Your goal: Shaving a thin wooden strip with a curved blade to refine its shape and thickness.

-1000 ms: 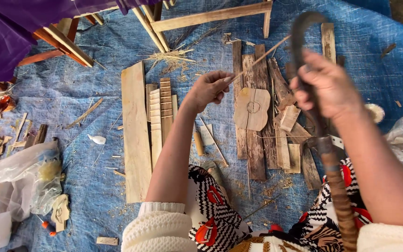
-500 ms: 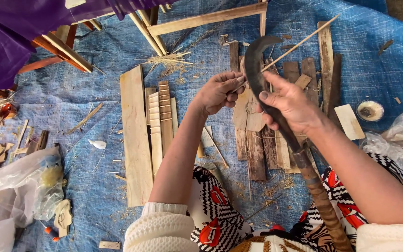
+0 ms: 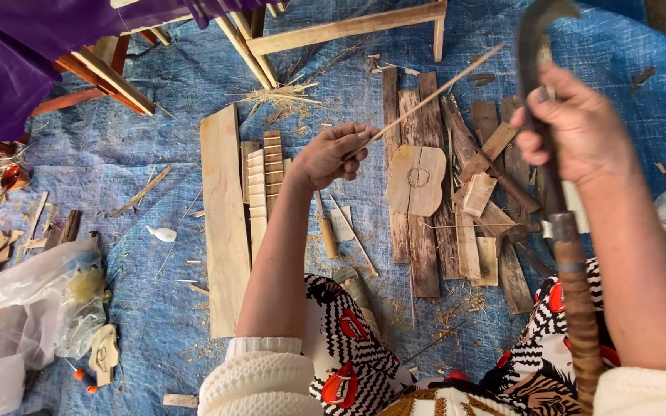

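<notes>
The left hand (image 3: 333,154) pinches 1 thin stick (image 3: 433,96) at its lower end, fingers closed on it — it slants up and to the right above the blue tarp (image 3: 156,277). It looks light, springy and easy to snap. The right hand (image 3: 580,131) is clamped around a hooked knife (image 3: 537,69), likely heavy, its blade pointing away.

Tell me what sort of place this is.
Probably a makeshift woodworking spot on the ground: a blue tarp strewn with wooden planks and shavings. The left hand holds a thin stick; the right hand grips a curved blade.
</notes>
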